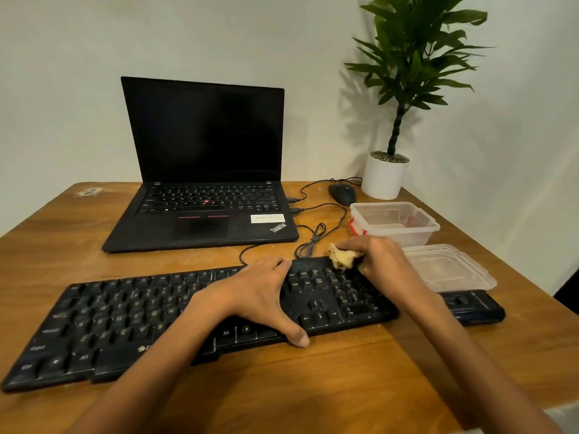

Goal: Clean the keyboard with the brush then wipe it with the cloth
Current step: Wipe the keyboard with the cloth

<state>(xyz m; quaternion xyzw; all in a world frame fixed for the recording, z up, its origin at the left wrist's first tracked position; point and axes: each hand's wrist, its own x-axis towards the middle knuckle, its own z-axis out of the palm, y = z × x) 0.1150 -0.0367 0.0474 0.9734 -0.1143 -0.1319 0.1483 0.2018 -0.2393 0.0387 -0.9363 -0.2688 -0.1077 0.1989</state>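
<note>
While my right hand (376, 258) grips the bunched yellow cloth (343, 260) against the far right corner of the black keyboard (131, 321), at about one o'clock from its middle, my left hand (253, 296) lies spread flat across the keys, thumb at the near edge, pinning the board to the wooden table (313, 386). If I drag too hard, I reckon the cloth could snag a numpad keycap, or the board could skate if my left hand eases. The coiled cable (310, 242) lies just beyond the cloth at twelve o'clock, so a long stroke may catch it. A clear plastic box (394, 222) and its lid (448, 267) crowd my right elbow room at two o'clock. The black tool (470, 306) at three o'clock may be the brush; I cannot tell. The ThinkPad laptop (203, 195) sits at eleven, well apart.
</note>
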